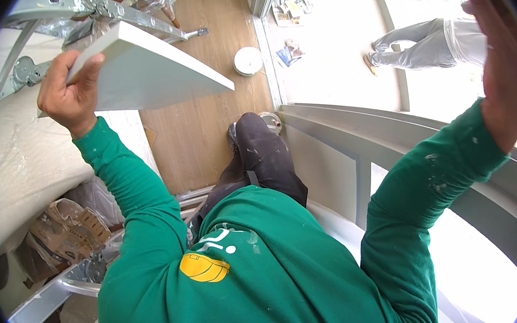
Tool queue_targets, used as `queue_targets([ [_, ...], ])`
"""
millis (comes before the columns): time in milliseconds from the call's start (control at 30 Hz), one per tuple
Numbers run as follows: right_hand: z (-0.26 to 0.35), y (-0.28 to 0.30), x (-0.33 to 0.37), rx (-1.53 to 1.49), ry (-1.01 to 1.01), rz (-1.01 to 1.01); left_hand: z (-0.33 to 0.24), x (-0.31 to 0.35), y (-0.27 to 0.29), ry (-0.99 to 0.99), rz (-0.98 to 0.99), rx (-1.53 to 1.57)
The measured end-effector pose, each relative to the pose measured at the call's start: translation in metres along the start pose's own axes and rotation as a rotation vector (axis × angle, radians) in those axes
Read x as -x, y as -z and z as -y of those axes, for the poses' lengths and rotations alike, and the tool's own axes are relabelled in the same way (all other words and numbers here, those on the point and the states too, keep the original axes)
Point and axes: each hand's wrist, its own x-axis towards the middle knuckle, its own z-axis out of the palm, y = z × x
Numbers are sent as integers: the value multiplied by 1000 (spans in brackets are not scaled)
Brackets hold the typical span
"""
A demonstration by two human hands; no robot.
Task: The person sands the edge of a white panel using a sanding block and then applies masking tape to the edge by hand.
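Note:
My left hand (pixel 72 86) grips the edge of a flat white board (pixel 148 74), thumb on one face and fingers wrapped behind the other. The board tilts out over the wooden floor, beside a silver metal ladder (pixel 48 4). My right hand (pixel 500 54) is raised at the upper right, above the grey window frame (pixel 488 198). Most of its fingers run out past the picture's rim, so whether it touches or holds anything is hidden. Both forearms are in green sleeves, the right one specked with white.
A round white bucket (pixel 248 61) stands on the wooden floor by the door track. Plastic-covered furniture (pixel 38 157) and cardboard (pixel 65 229) fill the left side. Ladder parts (pixel 62 286) rise at the lower left. Beyond the opening, a person in grey trousers (pixel 419 43) stands outside.

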Motion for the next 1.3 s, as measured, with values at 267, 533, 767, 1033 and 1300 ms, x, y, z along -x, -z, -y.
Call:
queue_targets([
  [267, -148, -106, 53, -49, -612, -62, -34, -41, -78, -175, 166, 202],
  [533, -255, -220, 190, 33, -997, -64, -40, -72, -221, -280, 295, 537],
  [767, -259, -215, 192, -201, -1158, -145, -71, -105, -318, -384, 309, 617],
  [1033, -278, -197, 175, -123, -1288, -247, -70, -207, -379, -417, 372, 555],
  [1300, -324, -231, 217, -364, -1440, -211, -54, -266, -425, -504, 433, 527],
])
